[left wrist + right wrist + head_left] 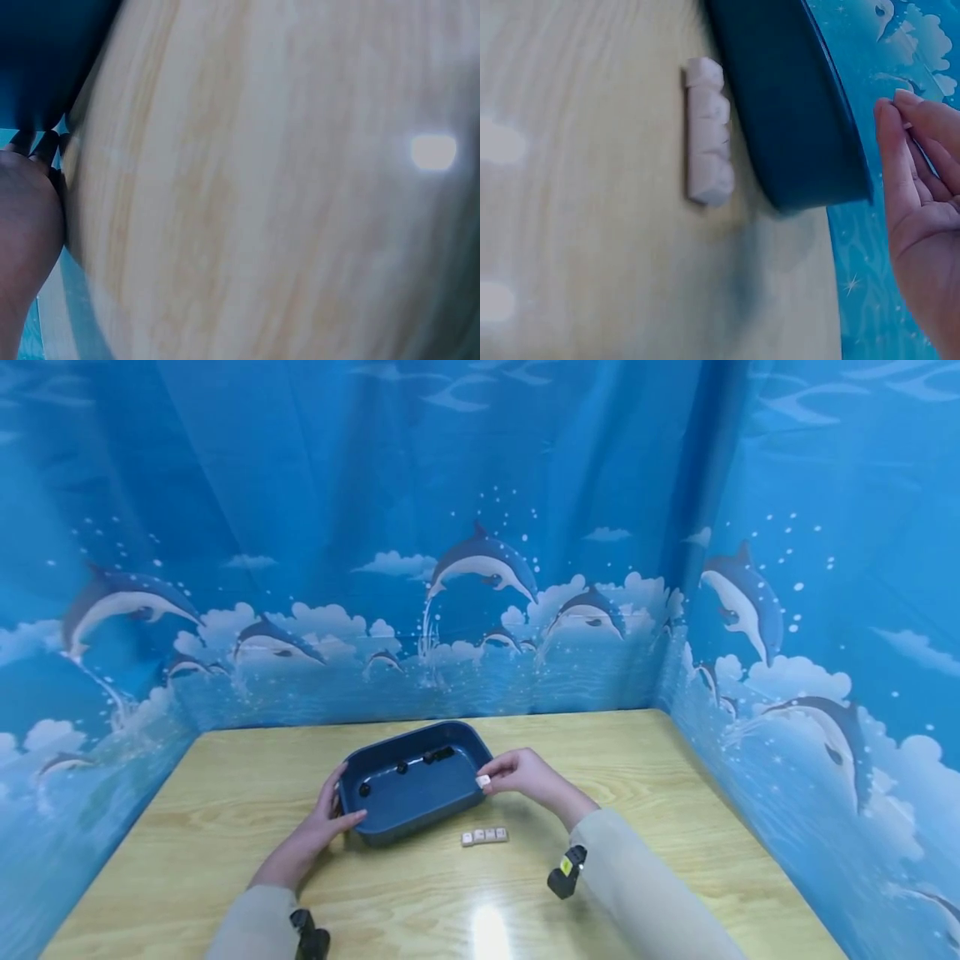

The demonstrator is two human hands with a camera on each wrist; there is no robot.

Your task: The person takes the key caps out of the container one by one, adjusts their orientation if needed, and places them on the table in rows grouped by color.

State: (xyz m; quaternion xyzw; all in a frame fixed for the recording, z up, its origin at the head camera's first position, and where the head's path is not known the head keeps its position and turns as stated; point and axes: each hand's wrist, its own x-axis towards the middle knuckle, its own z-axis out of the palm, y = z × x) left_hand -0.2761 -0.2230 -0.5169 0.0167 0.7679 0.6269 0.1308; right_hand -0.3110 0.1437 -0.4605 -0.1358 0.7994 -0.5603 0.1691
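Observation:
A dark blue plastic basin (pixel 408 822) sits at an angle on the table. My left hand (pixel 324 822) grips its left end, thumb over the rim and fingers along the outside wall. In the left wrist view, that hand (pixel 26 217) shows only partly beside the basin (pixel 45 60). My right hand (pixel 521 772) pinches a small white keycap (pixel 483 782) at the basin's right rim. In the right wrist view, the fingertips of this hand (pixel 922 180) meet, mostly hiding the keycap. Several white keycaps (pixel 484 836) stand in a short row in front of the basin.
Several small black pieces (pixel 429 757) lie inside the basin, too small to identify. The wood-grain table (pixel 637 860) meets a blue dolphin-print curtain (pixel 465 635) at the back and sides. A black wrist camera (pixel 566 872) is strapped to the right sleeve.

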